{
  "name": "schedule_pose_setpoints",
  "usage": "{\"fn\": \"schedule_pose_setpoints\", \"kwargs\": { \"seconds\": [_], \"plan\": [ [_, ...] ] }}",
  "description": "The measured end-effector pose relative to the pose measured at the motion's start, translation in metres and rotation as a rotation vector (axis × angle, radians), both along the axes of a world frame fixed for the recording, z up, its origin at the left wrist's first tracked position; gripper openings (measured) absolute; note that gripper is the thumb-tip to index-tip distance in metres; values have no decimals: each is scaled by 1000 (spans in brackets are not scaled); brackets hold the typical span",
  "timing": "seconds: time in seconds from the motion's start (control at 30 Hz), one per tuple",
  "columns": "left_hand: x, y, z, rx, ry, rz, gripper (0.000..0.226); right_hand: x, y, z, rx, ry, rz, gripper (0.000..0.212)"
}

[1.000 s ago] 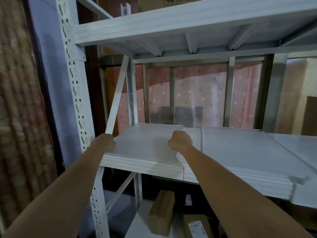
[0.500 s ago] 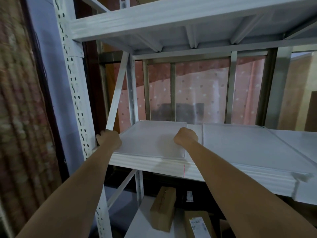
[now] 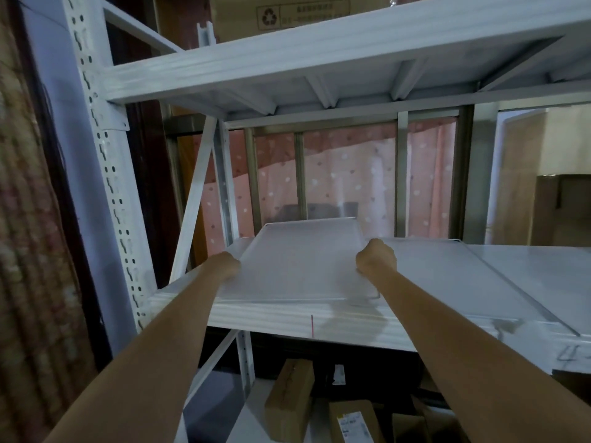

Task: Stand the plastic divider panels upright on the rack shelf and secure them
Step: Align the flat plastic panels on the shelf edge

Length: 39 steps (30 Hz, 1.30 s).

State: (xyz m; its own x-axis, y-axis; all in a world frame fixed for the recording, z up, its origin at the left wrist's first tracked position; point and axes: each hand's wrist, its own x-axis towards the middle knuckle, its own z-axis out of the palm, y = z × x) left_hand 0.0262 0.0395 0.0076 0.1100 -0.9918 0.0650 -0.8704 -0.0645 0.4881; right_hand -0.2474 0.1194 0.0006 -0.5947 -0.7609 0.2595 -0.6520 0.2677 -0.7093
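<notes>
A translucent white plastic divider panel [image 3: 300, 263] lies over the left end of the white rack shelf [image 3: 447, 276], with its far edge tipped up off the shelf. My left hand [image 3: 228, 262] grips the panel's left edge, and the panel covers part of its fingers. My right hand [image 3: 377, 259] grips the right edge with curled fingers. Both forearms reach in from the bottom of the view.
A perforated white upright [image 3: 105, 161] and a diagonal brace [image 3: 195, 199] stand on the left. The upper shelf [image 3: 319, 59] hangs close overhead with a cardboard box [image 3: 287, 14] on it. Brown boxes [image 3: 289, 401] lie below. A pink dotted curtain [image 3: 345, 177] hangs behind.
Both hands have slid farther along the panel's side edges, and its far edge has lifted off the shelf. The camera has tilted up.
</notes>
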Motion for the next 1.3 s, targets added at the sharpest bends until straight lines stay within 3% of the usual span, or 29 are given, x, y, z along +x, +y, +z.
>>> {"fn": "schedule_pose_setpoints", "kwargs": {
  "seconds": [0.07, 0.13, 0.43, 0.53, 0.67, 0.83, 1.17, 1.3],
  "plan": [
    [-23, 4, 11, 46, 225, -74, 20, -27, 13, 4, 2, 35, -50, 26],
    [-49, 11, 22, 50, 334, -137, 16, -57, 25, 7, 3, 48, -78, 28],
    [-191, 63, 35, -55, 238, -220, 47, -201, 105, 20, -7, 73, -142, 28],
    [-244, 85, 30, -98, 282, -217, 46, -252, 141, 22, -19, 85, -139, 25],
    [-326, 123, 15, -138, 304, -265, 25, -327, 196, 16, -4, 103, -130, 12],
    [-409, 156, -2, -90, 300, -271, 41, -407, 255, 13, 12, 48, -140, 4],
    [-487, 181, 4, -120, 291, -308, 48, -482, 284, 20, -17, 48, -179, 8],
    [-490, 178, 8, -126, 263, -305, 48, -487, 285, 24, -51, 54, -130, 40]
  ]
}}
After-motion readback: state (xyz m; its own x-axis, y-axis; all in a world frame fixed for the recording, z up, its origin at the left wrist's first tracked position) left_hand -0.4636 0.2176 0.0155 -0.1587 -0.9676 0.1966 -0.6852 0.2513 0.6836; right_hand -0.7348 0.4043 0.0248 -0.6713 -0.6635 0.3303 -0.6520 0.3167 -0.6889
